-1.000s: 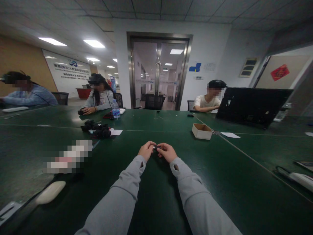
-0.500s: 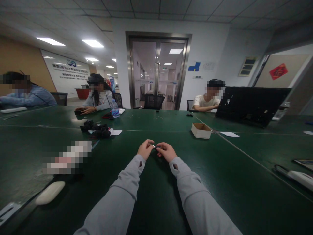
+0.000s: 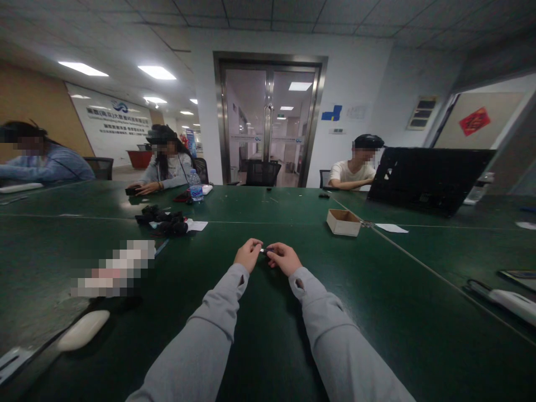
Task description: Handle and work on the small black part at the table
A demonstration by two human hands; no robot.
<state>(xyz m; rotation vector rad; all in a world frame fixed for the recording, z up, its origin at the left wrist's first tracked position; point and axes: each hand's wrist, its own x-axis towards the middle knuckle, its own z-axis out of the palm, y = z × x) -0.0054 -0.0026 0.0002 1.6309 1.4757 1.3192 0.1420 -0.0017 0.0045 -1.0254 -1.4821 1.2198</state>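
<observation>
Just above the green table [image 3: 268,312], my left hand [image 3: 248,255] and my right hand [image 3: 285,258] meet fingertip to fingertip. Between them is a small dark piece with a shiny metal end [image 3: 263,250], pinched from both sides. The left thumb and fingers close on its bright end, while the right fingers grip the dark end. Most of the piece is covered by fingers, and it is too small to tell its kind.
An open cardboard box [image 3: 343,223] stands ahead to the right, near a white paper [image 3: 392,228]. Black gear [image 3: 163,221] and a water bottle [image 3: 195,186] lie left. A white mouse [image 3: 84,330] is near left, a black monitor [image 3: 431,178] far right. Other people sit across.
The camera view has shifted very slightly. Both hands keep their pinch on the small piece, and no other object has visibly moved.
</observation>
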